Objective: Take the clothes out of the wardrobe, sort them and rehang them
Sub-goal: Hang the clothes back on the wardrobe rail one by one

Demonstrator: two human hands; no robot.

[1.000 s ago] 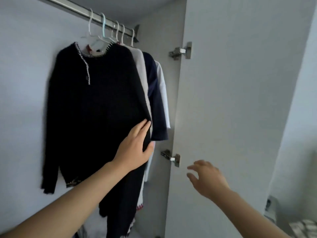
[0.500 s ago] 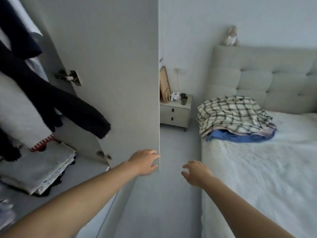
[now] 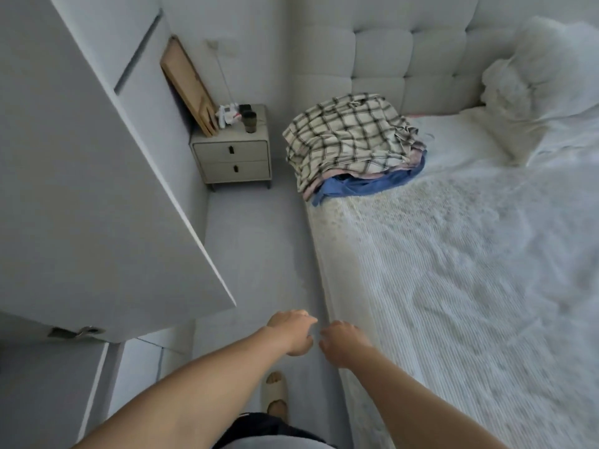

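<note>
A pile of clothes lies on the bed's near left corner by the headboard, a checked shirt on top and a blue garment under it. My left hand and my right hand hang side by side over the floor beside the bed edge, fingers loosely curled, holding nothing. The open wardrobe door fills the left side; the hanging clothes inside the wardrobe are out of view.
A white bed with a padded headboard takes up the right. A bedside cabinet with a cup and small items stands at the back. A narrow strip of grey floor runs between door and bed.
The view has swung from the wardrobe towards the bed. My left hand has let go of the black sweater and then left the door edge; both hands now hang together.
</note>
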